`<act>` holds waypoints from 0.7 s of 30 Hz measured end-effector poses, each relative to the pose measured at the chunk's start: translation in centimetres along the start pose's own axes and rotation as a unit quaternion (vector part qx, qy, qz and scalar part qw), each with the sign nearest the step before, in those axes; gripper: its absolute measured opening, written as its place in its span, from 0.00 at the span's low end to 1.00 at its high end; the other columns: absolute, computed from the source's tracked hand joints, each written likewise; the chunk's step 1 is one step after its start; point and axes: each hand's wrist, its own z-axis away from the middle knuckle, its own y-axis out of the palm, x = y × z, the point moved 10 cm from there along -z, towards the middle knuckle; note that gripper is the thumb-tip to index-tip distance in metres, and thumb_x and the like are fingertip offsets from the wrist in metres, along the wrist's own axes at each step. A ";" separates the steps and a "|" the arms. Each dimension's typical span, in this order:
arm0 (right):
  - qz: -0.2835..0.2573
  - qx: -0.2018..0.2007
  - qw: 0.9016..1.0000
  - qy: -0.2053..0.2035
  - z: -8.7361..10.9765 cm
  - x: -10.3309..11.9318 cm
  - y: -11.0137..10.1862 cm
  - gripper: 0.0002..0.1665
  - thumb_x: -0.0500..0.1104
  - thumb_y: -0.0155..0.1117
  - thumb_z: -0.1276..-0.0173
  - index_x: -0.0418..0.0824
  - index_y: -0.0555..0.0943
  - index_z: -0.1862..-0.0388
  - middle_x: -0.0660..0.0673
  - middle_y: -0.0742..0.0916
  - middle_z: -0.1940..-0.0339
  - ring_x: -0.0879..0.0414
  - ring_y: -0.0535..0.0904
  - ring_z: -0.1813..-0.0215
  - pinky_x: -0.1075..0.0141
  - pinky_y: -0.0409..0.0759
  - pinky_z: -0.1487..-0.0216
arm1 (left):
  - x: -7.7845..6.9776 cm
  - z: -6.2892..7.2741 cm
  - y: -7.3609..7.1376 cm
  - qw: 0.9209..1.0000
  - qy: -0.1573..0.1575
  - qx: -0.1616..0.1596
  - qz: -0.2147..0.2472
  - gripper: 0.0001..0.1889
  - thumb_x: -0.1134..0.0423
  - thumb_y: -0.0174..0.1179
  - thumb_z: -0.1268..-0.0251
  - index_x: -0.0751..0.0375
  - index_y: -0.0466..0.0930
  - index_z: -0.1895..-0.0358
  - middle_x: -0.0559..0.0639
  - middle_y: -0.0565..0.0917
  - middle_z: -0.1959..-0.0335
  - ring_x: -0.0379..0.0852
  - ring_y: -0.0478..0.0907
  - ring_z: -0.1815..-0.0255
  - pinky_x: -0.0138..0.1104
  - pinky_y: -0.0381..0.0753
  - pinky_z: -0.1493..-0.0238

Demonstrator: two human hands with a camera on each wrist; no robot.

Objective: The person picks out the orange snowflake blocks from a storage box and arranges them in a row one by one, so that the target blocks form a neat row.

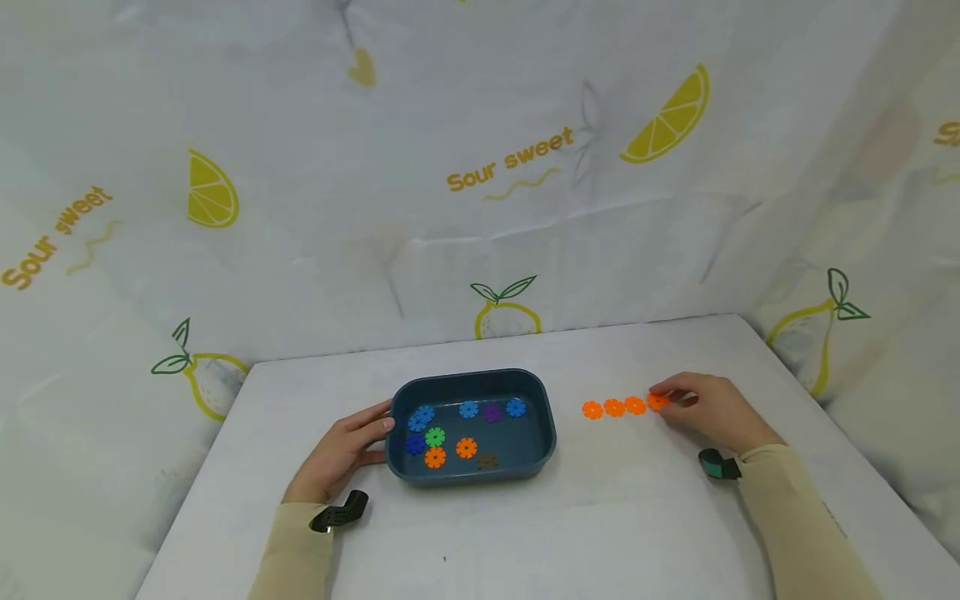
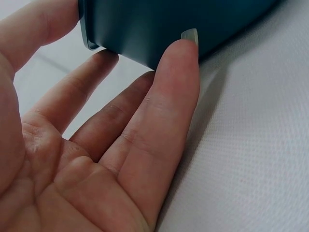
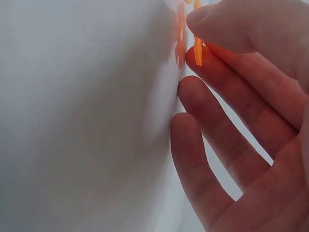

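Note:
My right hand point(image 1: 708, 408) pinches an orange notched plastic disc point(image 3: 198, 53) between thumb and fingers, close over the tabletop. Its other fingers spread loosely beside the table surface in the right wrist view. Just left of it, three more orange discs point(image 1: 614, 407) lie in a row on the table. Against the left end of a dark blue-green bin point(image 1: 480, 479) rests my left hand point(image 1: 337, 450), its fingers extended and fingertips touching the outer wall point(image 2: 135, 34). The bin holds notched discs: several blue ones point(image 1: 468, 408), a purple point(image 1: 492, 412), a green point(image 1: 435, 437), a brown point(image 1: 487, 461) and two orange point(image 1: 467, 448).
The table point(image 1: 525, 542) has a white cover. Behind it and at both sides hangs a white cloth point(image 1: 337, 275) with lemon prints. A dark device is strapped at each wrist, the left one point(image 1: 340, 511) near the bin's front left corner.

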 end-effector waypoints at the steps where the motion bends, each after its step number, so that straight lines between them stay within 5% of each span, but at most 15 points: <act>1: 0.000 0.002 1.000 0.002 0.0 0.0 0.0 0.17 0.45 0.76 0.28 0.48 0.91 0.41 0.44 0.92 0.44 0.49 0.85 0.46 0.64 0.85 0.49 | 0.0 0.0 0.0 1.000 0.000 0.000 0.000 0.34 0.48 0.67 0.23 0.50 0.71 0.18 0.52 0.71 0.16 0.50 0.79 0.29 0.44 0.90 0.40; 6: 0.004 0.004 1.000 0.005 0.0 0.2 0.1 0.17 0.44 0.75 0.28 0.49 0.90 0.41 0.45 0.92 0.45 0.49 0.85 0.47 0.58 0.85 0.47 | -0.1 0.1 0.0 1.000 0.001 -0.003 -0.002 0.35 0.47 0.67 0.23 0.49 0.71 0.18 0.52 0.71 0.16 0.49 0.80 0.30 0.45 0.90 0.40; 21: 0.013 0.001 1.000 0.005 0.0 0.0 0.0 0.16 0.45 0.75 0.28 0.51 0.91 0.42 0.46 0.91 0.44 0.51 0.84 0.47 0.62 0.85 0.48 | -0.1 0.0 0.0 1.000 0.002 0.000 -0.003 0.34 0.47 0.67 0.22 0.49 0.71 0.18 0.52 0.72 0.17 0.48 0.81 0.31 0.44 0.90 0.40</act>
